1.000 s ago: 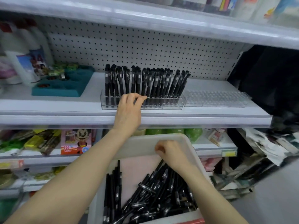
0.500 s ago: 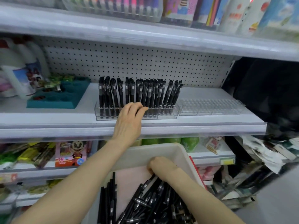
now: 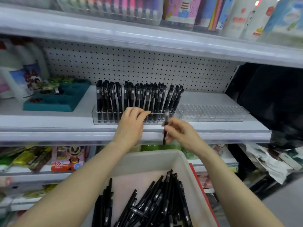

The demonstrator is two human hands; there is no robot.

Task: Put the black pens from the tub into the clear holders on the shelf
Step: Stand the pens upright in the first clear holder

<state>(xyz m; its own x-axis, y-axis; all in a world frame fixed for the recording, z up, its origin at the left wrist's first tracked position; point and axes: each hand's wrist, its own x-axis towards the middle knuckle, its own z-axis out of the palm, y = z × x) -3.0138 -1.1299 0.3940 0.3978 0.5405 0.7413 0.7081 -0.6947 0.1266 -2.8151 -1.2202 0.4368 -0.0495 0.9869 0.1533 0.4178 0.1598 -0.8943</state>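
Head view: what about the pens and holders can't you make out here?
Head view: front slots of the left holder, hidden behind the left hand.
The pen pinched in the right hand: motion-blurred, print unreadable.
The tub: cut off by the bottom edge, pen count unknown.
The right holder: slots too small to count.

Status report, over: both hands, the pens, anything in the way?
Left hand touches front of stocked holder. Right hand pinches one pen, upright, before that holder. Second holder beside it, without pens. Way looks free.

White shop shelves (image 3: 147, 38) backed by perforated pegboard (image 3: 147, 68) — grey floor (image 3: 287, 207) at lower right.
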